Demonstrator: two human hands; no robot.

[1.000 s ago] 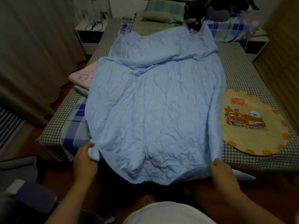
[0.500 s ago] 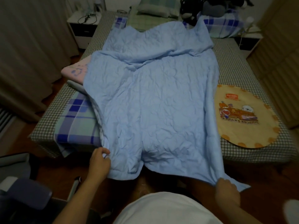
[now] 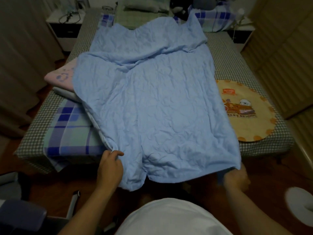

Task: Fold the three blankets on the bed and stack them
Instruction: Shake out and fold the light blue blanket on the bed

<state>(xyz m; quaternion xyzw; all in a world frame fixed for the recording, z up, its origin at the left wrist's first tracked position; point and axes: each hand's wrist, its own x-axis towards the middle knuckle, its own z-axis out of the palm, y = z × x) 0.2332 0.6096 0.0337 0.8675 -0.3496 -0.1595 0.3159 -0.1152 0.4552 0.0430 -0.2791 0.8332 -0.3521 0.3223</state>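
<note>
At the foot of the bed [image 3: 250, 65]: blue blanket [image 3: 152, 102] spread flat, near edge hanging over.
Left hand [image 3: 110, 165]: pinches the near-left corner.
Right hand [image 3: 237, 177]: grips the near-right corner, partly under cloth.
Why: likely tensioning both corners for a clean first fold.

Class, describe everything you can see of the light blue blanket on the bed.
The light blue blanket looks like thin, crinkled fabric. It lies spread lengthwise down the bed, unfolded, with its far end rumpled. Its near edge hangs over the foot of the bed. The left hand pinches the near left corner and the right hand holds the near right corner. Its left side overlaps a plaid blanket and a pink one.
</note>
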